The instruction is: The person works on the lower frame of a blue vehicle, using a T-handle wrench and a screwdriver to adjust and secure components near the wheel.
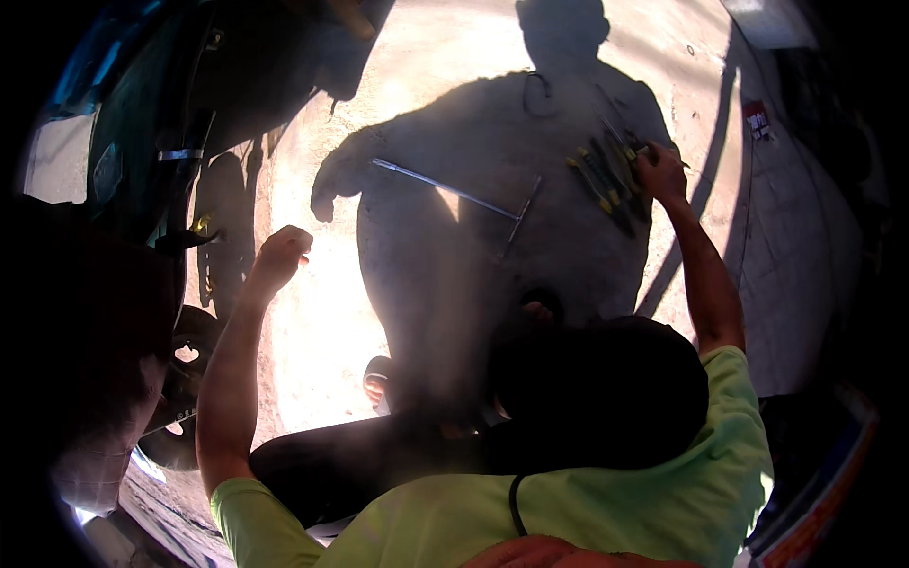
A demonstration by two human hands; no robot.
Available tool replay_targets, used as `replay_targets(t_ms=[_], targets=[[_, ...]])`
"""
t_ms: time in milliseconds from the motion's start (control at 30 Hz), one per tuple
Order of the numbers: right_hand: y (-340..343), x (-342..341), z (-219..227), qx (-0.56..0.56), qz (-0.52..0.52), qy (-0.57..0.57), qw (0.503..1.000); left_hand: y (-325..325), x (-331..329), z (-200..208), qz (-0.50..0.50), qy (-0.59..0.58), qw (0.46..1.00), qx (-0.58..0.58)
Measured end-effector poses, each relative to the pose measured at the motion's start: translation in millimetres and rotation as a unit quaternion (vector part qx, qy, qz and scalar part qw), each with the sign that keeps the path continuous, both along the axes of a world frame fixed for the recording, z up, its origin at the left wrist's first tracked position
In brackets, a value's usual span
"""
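My right hand (661,173) is at the right, its fingers closed on a slim tool (629,150) that looks like a screwdriver, with a yellowish handle and thin shaft. Beside it on the ground lie several yellow-and-black-handled hand tools (595,180), some apparently pliers. A long metal T-handle wrench (445,186) rests left of them, its crossbar toward the right. Over the bright ground at the left, my left hand (287,256) is curled into a loose fist, away from the tools. Nothing sticks out of it.
My shadow covers most of the pale ground (407,275) where the tools lie. Dark machine parts (194,180) stand along the left, with a black wheel-like part (185,379) lower down. A small red packet (757,120) lies at the far right.
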State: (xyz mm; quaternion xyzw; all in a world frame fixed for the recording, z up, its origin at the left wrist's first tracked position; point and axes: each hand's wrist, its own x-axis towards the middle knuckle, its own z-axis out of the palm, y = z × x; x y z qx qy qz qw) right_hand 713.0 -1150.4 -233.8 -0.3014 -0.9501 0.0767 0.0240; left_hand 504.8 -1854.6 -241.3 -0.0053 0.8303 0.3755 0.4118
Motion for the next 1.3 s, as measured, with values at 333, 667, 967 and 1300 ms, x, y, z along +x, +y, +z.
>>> replay_targets(t_ms=[333, 667, 967, 1300], targets=[[11.5, -68.1, 31.4, -0.441, -0.100, 0.038, 0.891, -9.2, -33.2, 9.2, 0.138, 0.012, 0.976, 0.167], [-344.2, -244.1, 121.9, -0.622, 0.200, -0.166, 0.739, 14.6, -46.3, 86.5, 0.122, 0.175, 0.975, 0.064], [-435.9, -225.7, 39.7, -0.723, 0.220, -0.035, 0.655, 5.9, -90.8, 214.4, 0.165, 0.471, 0.866, -0.028], [-413.7, -204.2, 35.2, -0.753, 0.229, -0.046, 0.616, 4.5, -84.2, 169.5, -0.239, 0.526, 0.711, -0.401]])
